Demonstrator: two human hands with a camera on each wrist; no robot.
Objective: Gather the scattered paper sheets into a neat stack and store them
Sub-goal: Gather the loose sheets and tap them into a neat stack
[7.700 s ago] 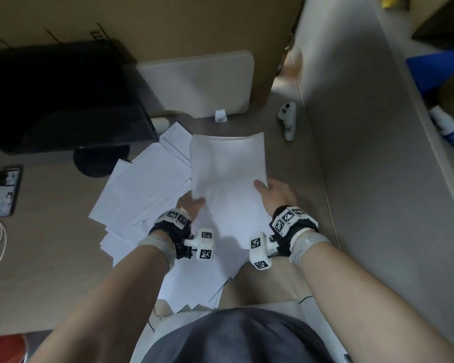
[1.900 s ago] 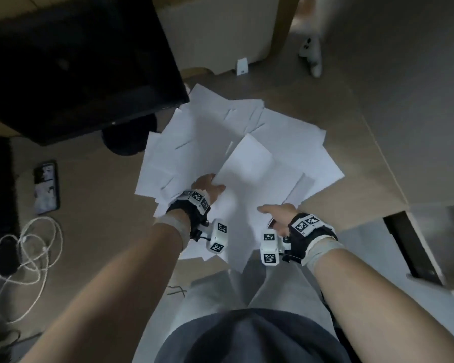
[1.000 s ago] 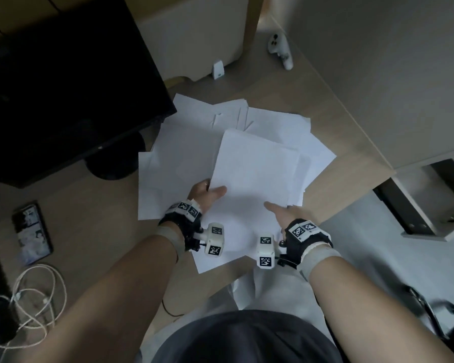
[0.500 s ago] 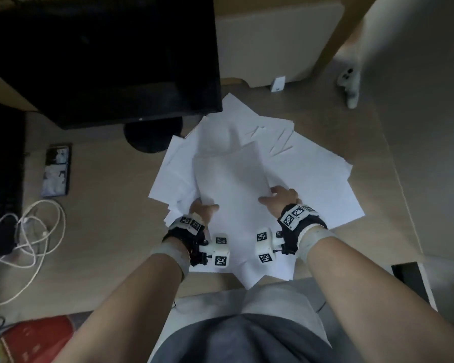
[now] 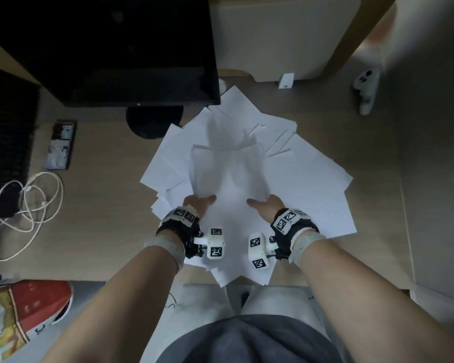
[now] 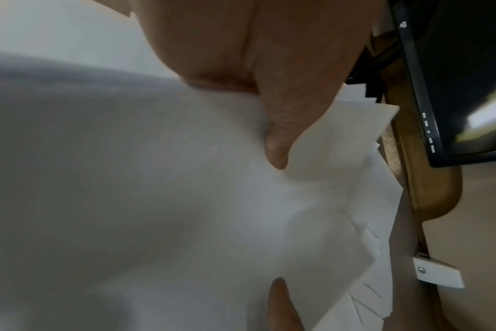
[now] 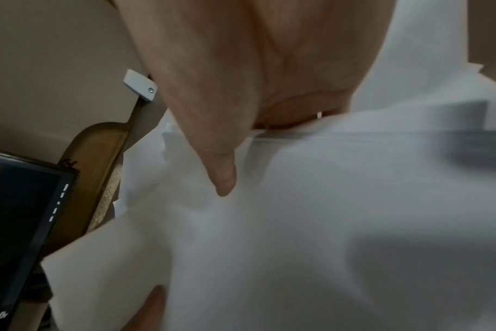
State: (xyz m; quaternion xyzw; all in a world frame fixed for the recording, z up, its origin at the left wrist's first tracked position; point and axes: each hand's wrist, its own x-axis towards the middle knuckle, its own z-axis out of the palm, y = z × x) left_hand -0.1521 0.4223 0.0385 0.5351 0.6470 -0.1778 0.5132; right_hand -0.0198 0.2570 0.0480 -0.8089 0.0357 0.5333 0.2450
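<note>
Both grips hold a gathered sheaf of paper by its near corners, left hand at 7 o'clock, right hand at 5 o'clock, thumbs on top, above loose sheets spread on the surface.

White paper sheets lie fanned and overlapping on the worktop, corners pointing every way, some jutting over its near edge. On top a partly squared stack is raised, its long sides gripped between both hands, its far edges slightly uneven.
</note>
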